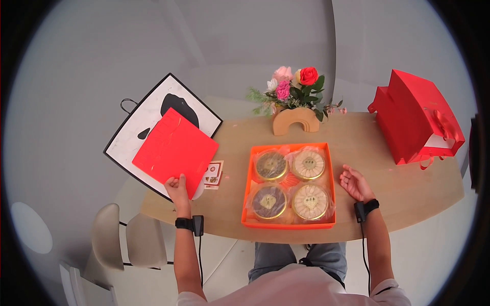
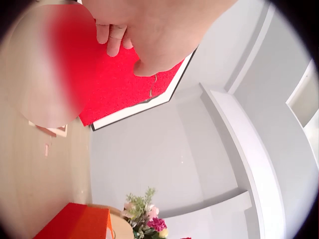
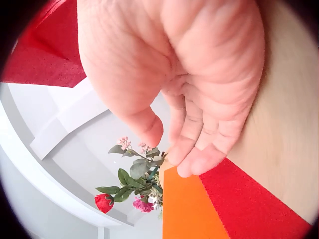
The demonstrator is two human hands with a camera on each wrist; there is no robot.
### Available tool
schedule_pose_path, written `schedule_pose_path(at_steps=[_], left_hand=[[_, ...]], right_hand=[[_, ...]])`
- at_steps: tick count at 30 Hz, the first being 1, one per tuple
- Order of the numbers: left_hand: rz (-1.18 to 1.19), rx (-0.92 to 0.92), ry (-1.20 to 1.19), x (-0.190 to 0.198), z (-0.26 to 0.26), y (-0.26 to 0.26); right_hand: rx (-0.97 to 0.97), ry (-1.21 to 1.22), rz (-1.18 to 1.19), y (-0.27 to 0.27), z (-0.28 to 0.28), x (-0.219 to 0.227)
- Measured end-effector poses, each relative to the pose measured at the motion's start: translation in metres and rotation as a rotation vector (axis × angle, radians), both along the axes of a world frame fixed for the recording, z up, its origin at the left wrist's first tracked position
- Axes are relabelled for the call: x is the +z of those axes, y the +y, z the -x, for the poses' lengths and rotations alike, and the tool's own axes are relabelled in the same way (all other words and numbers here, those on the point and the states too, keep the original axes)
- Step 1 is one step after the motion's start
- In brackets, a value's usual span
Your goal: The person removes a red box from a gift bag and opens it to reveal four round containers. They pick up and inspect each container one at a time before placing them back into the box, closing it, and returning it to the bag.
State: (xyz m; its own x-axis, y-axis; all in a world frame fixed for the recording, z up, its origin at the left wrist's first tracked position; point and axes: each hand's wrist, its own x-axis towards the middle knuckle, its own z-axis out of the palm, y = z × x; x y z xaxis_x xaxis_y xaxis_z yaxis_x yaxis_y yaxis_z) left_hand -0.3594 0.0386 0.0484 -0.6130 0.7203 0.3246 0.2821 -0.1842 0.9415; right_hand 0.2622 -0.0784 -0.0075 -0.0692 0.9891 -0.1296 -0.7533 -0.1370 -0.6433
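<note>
A flat red square box lid (image 1: 176,148) rests over a white bag with black edging (image 1: 122,148) at the left. My left hand (image 1: 177,193) is at the lid's near edge, thumb and fingertips on its red face; in the left wrist view the fingers (image 2: 115,42) lie over that surface. Centrally, an open orange-red box (image 1: 288,224) holds several round gold-rimmed tins (image 1: 309,200) under clear wrap. Beside the box's right side, my right hand (image 1: 356,183) hovers palm inward with loosely curled fingers (image 3: 192,134), holding nothing.
Behind the box stands an arch-shaped vase (image 1: 296,121) with flowers (image 1: 298,84). A red gift bag (image 1: 416,122) with ribbons is at the right back. Small printed cards (image 1: 213,173) lie near the lid. A beige chair (image 1: 145,239) stands left of the table (image 1: 235,143).
</note>
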Motion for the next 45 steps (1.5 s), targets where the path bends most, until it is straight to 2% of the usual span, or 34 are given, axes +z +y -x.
schedule_pose_path(at_steps=[1, 2, 4, 5, 7, 8, 10, 11, 13, 20, 22, 23, 25, 29, 31, 35, 38, 40, 45], left_hand=[[-0.089, 0.133, 0.000, 0.004, 0.000, -0.001], [-0.090, 0.137, 0.005, 0.009, 0.001, -0.001], [0.045, 0.353, 0.233, 0.028, -0.002, -0.003], [0.040, 0.352, 0.236, 0.031, 0.000, -0.002], [0.071, 0.496, 0.338, 0.031, 0.010, 0.003], [0.067, 0.493, 0.340, 0.028, 0.012, 0.005], [0.021, 0.731, 0.365, 0.023, 0.014, 0.006], [0.018, 0.729, 0.365, 0.021, 0.016, 0.004], [0.091, 0.688, 0.199, 0.028, 0.010, -0.003], [0.123, 0.606, 0.110, 0.017, 0.007, 0.004], [0.060, 0.443, -0.023, 0.017, 0.004, 0.003], [0.060, 0.441, -0.024, 0.018, 0.003, 0.003], [0.030, 0.301, -0.124, 0.020, 0.001, 0.001], [0.035, 0.420, -0.089, -0.002, 0.011, 0.015], [0.014, 0.281, -0.169, -0.008, 0.017, 0.016], [0.000, 0.209, -0.239, -0.011, 0.015, 0.017], [-0.005, 0.234, -0.176, -0.021, 0.017, 0.024], [0.011, 0.384, -0.087, -0.022, 0.010, 0.027], [-0.050, 0.368, -0.091, -0.016, -0.008, 0.015]], right_hand=[[0.018, 0.018, 0.005, 0.000, -0.001, 0.000], [0.034, 0.036, 0.010, 0.000, -0.002, 0.000], [0.041, 0.051, 0.005, -0.001, -0.002, -0.001], [0.044, 0.061, 0.000, -0.001, -0.002, -0.001], [0.034, 0.070, -0.004, -0.001, -0.003, -0.002], [0.027, 0.076, -0.001, -0.001, -0.003, -0.003], [0.026, 0.080, -0.002, -0.002, -0.003, -0.005], [0.029, 0.082, -0.002, -0.001, -0.003, -0.005], [0.029, 0.082, 0.002, 0.000, -0.005, -0.006], [0.032, 0.086, 0.008, -0.001, -0.003, -0.005], [0.033, 0.091, 0.006, 0.000, -0.004, -0.007], [0.035, 0.097, 0.004, 0.000, -0.004, -0.007], [0.034, 0.099, 0.004, 0.000, -0.004, -0.005], [0.034, 0.107, 0.012, 0.000, -0.004, -0.005], [0.033, 0.105, 0.014, 0.000, -0.004, -0.005], [0.027, 0.105, 0.020, 0.000, -0.004, -0.005], [0.024, 0.110, 0.017, -0.001, -0.004, -0.005], [0.021, 0.108, 0.004, -0.002, -0.004, -0.006], [0.009, 0.111, 0.007, -0.002, -0.004, -0.007]])
